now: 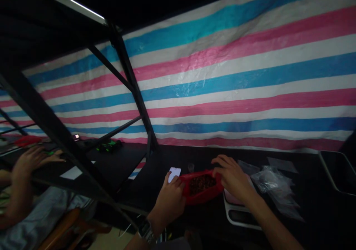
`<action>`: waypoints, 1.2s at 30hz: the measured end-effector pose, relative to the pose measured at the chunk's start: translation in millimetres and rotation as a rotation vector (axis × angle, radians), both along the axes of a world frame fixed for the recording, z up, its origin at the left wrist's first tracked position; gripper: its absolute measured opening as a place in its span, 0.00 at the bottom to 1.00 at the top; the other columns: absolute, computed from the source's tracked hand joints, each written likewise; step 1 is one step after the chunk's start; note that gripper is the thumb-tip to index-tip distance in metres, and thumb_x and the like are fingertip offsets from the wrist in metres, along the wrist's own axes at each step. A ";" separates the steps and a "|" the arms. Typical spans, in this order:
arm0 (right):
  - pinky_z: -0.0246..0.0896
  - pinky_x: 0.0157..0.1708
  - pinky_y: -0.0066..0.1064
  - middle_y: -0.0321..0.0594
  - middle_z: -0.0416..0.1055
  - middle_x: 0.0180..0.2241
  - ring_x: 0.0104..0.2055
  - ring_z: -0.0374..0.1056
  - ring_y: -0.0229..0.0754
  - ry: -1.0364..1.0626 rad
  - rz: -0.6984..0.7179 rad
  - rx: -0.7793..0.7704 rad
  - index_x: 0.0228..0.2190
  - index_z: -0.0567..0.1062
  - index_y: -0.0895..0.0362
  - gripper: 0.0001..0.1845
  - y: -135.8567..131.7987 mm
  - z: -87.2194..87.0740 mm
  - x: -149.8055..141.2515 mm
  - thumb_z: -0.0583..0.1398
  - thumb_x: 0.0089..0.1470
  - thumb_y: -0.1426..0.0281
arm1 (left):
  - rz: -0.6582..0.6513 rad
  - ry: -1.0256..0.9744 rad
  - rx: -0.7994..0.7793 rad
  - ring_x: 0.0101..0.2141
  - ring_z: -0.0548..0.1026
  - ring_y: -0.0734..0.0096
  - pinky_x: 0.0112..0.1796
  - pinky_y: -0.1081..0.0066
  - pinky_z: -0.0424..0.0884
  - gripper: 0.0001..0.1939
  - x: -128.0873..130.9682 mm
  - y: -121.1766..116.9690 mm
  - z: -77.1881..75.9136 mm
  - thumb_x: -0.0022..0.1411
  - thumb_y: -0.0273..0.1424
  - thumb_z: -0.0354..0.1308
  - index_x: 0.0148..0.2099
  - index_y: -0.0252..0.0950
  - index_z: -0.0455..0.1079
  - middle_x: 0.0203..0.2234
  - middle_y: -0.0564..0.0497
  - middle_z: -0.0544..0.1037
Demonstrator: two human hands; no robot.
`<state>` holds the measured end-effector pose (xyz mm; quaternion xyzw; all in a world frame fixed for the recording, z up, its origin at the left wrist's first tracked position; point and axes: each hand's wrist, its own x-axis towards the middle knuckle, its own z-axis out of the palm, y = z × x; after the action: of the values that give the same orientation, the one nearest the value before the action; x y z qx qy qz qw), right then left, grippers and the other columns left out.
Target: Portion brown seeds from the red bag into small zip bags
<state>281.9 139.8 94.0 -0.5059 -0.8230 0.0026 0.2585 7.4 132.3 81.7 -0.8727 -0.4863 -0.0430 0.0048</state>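
A red tray [198,198], filled with many small brown pieces [202,183], is near the front of the dark table. My left hand [171,195], with a watch [147,230] on the wrist, closes on the tray's left end. A small white card [174,173] shows at the left fingertips; whether they pinch it is unclear. My right hand [231,176] reaches over the right end, its curved fingers on the red rim. Beneath that forearm lies a white-edged device or stand [235,220] with a pink surface, partly hidden. A small clear cup [190,167] stands behind the tray.
Clear plastic bags [274,183] are piled at the right, near a dark-screened phone or tablet [338,172]. A black metal frame [133,83] rises at the left. Beyond it, another person's hands [30,159] are over a table with a white sheet [72,172].
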 end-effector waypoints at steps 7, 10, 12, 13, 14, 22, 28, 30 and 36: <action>0.63 0.63 0.50 0.48 0.73 0.63 0.66 0.65 0.55 -0.025 -0.153 -0.083 0.56 0.80 0.52 0.38 -14.1 0.9 -6.3 0.54 0.48 0.87 | 0.021 0.009 0.007 0.63 0.71 0.47 0.70 0.43 0.49 0.30 1.9 -3.8 14.9 0.58 0.27 0.57 0.63 0.30 0.73 0.58 0.34 0.79; 0.65 0.62 0.47 0.48 0.70 0.66 0.64 0.68 0.54 -0.030 -0.172 -0.094 0.60 0.77 0.53 0.39 -17.7 13.8 -9.4 0.54 0.49 0.86 | 0.016 -0.017 0.006 0.63 0.71 0.49 0.69 0.47 0.53 0.30 1.5 -3.1 27.6 0.59 0.26 0.56 0.64 0.30 0.72 0.59 0.35 0.79; 0.64 0.63 0.46 0.48 0.68 0.67 0.64 0.68 0.54 -0.038 -0.172 -0.095 0.61 0.76 0.53 0.39 -18.4 26.3 -7.9 0.54 0.51 0.86 | 0.007 -0.038 0.017 0.64 0.69 0.50 0.69 0.49 0.54 0.31 -0.7 -1.5 39.1 0.59 0.26 0.56 0.65 0.31 0.71 0.60 0.36 0.78; 0.64 0.63 0.46 0.48 0.67 0.68 0.65 0.68 0.54 -0.042 -0.168 -0.097 0.61 0.76 0.53 0.39 -18.3 32.7 -6.2 0.54 0.51 0.85 | 0.001 -0.049 0.027 0.64 0.69 0.51 0.69 0.50 0.54 0.31 -2.0 -0.2 45.3 0.60 0.26 0.55 0.66 0.32 0.70 0.61 0.37 0.77; 0.63 0.64 0.46 0.48 0.66 0.68 0.65 0.68 0.54 -0.046 -0.164 -0.098 0.62 0.75 0.53 0.39 -18.1 38.5 -4.2 0.54 0.52 0.85 | -0.001 -0.062 0.039 0.64 0.69 0.52 0.69 0.50 0.54 0.32 -3.2 1.2 51.3 0.61 0.26 0.55 0.68 0.34 0.69 0.62 0.38 0.77; 0.64 0.61 0.39 0.48 0.70 0.64 0.62 0.71 0.49 -0.084 -0.149 -0.168 0.63 0.74 0.53 0.35 -29.0 34.7 -1.7 0.55 0.57 0.83 | -0.052 -0.109 0.041 0.63 0.70 0.51 0.67 0.51 0.58 0.32 -2.1 -1.3 50.6 0.57 0.25 0.58 0.65 0.36 0.73 0.58 0.39 0.80; 0.64 0.60 0.37 0.45 0.72 0.62 0.61 0.71 0.48 -0.075 -0.176 -0.216 0.64 0.74 0.51 0.39 -29.6 42.8 8.3 0.52 0.55 0.86 | -0.082 -0.158 0.073 0.65 0.67 0.53 0.69 0.50 0.54 0.35 -2.2 0.9 54.7 0.58 0.23 0.55 0.69 0.37 0.68 0.62 0.42 0.77; 0.62 0.62 0.35 0.44 0.71 0.64 0.64 0.68 0.46 -0.051 -0.184 -0.217 0.66 0.72 0.50 0.42 -26.9 49.4 12.3 0.51 0.54 0.86 | -0.087 -0.170 0.092 0.68 0.64 0.52 0.71 0.50 0.50 0.37 -0.9 4.7 59.0 0.58 0.23 0.56 0.70 0.35 0.66 0.65 0.41 0.74; 0.65 0.56 0.33 0.44 0.78 0.56 0.56 0.74 0.45 -0.061 -0.160 -0.315 0.60 0.78 0.50 0.38 -25.1 39.0 10.0 0.55 0.53 0.86 | -0.089 -0.160 0.042 0.64 0.69 0.51 0.70 0.48 0.54 0.31 1.0 12.6 46.0 0.58 0.24 0.57 0.64 0.35 0.72 0.60 0.40 0.79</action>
<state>291.9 114.6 133.0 -0.6036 -0.7771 0.0955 0.1505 8.4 145.0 127.7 -0.8869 -0.4450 -0.1230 -0.0178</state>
